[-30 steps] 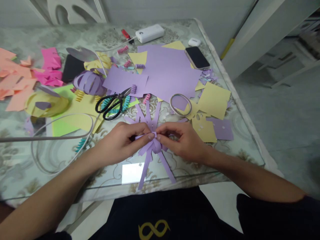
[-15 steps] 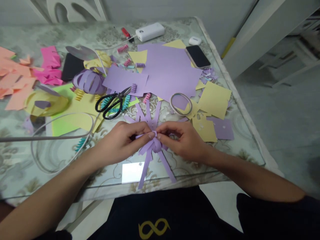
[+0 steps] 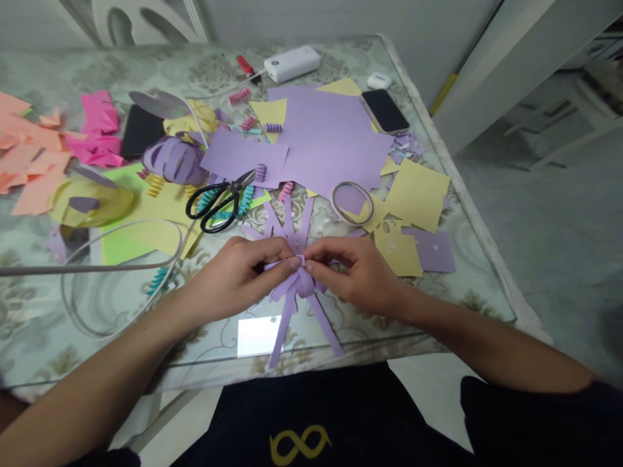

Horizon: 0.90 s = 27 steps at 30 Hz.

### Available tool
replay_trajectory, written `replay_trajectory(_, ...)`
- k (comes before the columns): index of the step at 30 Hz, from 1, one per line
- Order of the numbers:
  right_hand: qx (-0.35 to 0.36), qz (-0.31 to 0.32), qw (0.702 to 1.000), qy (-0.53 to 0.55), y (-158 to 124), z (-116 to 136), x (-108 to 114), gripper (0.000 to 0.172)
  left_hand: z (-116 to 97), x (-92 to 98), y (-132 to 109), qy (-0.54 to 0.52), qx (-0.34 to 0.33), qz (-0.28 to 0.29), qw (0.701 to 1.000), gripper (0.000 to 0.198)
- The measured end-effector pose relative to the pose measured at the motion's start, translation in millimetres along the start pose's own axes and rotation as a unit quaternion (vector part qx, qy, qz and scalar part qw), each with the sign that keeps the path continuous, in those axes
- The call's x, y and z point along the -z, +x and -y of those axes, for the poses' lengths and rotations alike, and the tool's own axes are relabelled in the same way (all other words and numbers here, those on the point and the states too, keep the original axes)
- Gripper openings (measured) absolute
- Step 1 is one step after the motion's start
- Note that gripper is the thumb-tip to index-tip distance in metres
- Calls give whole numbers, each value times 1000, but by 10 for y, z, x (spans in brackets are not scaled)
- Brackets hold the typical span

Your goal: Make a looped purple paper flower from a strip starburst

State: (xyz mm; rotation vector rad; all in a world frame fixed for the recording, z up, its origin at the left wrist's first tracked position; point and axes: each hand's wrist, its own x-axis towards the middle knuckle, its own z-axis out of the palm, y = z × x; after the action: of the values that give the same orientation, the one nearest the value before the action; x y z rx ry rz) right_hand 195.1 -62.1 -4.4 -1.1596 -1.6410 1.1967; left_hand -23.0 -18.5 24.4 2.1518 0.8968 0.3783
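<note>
Purple paper strips (image 3: 327, 324) radiate like a star on the glass tabletop in front of me, some of them curled in toward the centre. Over that centre, my left hand (image 3: 246, 269) pinches a strip between thumb and forefinger. My right hand (image 3: 348, 272) pinches the purple paper from the other side, its fingertips almost touching the left thumb. Both hands hide much of the middle, so how the strips join there cannot be made out. Black-handled scissors (image 3: 217, 204) lie just beyond my left hand, and a roll of tape (image 3: 352, 202) lies beyond my right.
Large purple sheets (image 3: 333, 139) and yellow paper pieces (image 3: 419, 194) cover the middle and right. A phone (image 3: 384, 111) and white power bank (image 3: 293, 63) lie farther back. Finished-looking paper balls (image 3: 174, 159), orange paper (image 3: 36, 159) and a white cable (image 3: 121, 224) occupy the left.
</note>
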Motion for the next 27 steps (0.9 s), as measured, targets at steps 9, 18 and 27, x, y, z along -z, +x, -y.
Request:
replay_trajectory(9,7,-4,1000,-8,-8,-15,-3,11,-3,-3,3,4,4,0,1000,29)
replay_trajectory(18,16,4,1000,-17,-22,-8,9,15,-5,-4,4,12,-1,-9,1000,29)
replay_trajectory(27,15,-6,999,-28,-17,2,-4,12,-18,-5,8,16,-3,-11,1000,29)
